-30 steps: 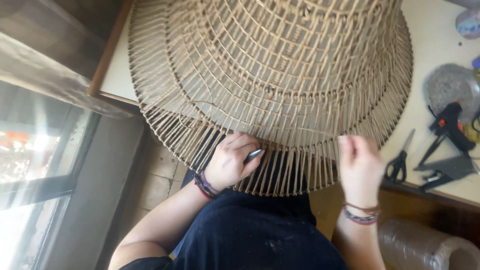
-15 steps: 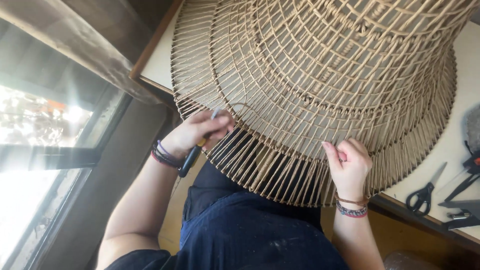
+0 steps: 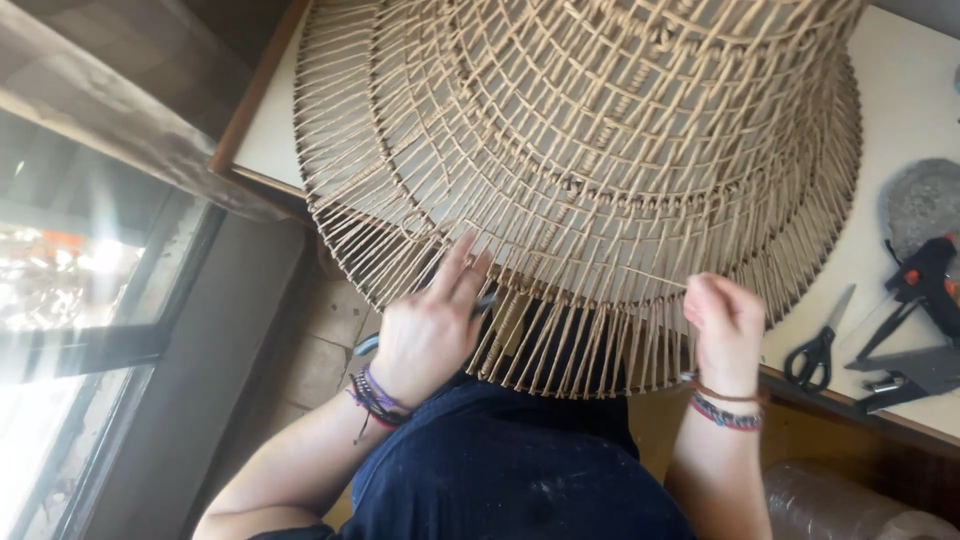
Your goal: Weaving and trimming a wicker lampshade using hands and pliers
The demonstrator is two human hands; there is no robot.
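**Both hands at the loose fringe of a big woven shade**

The woven shade (image 3: 590, 160) lies on the white counter (image 3: 900, 80), its wide rim hanging over the counter edge toward the person's lap. It is an open lattice of pale cord over a frame, with a ring of loose strand ends (image 3: 590, 350) sticking out between the two hands.

Left hand (image 3: 425, 335): grip is partly spread, two fingers (image 3: 462, 265) stretched flat onto the weave just above it. A dark slim tool (image 3: 366, 345) pokes out at the side of the palm, so it seems tucked under the palm. I cannot tell how firmly.

Right hand (image 3: 725, 320): grip is pressed together on the strand ends right at it. What exactly is pinched is hidden by the knuckles.

Handling, as a judgement: bulky but likely light. The frame rings look stiff, the free ends springy and easy to kink or snap. Best taken by the rim ring or a frame hoop, not by the fringe. The cord looks rough, not slippery.

Beyond the right grip, on the counter: black scissors (image 3: 818, 345), a black and orange glue gun (image 3: 925, 280) on a grey stand, and a grey round pad (image 3: 925, 200) farther out.

No packages, labels or signs visible. Beyond the left grip, a window (image 3: 70, 290).
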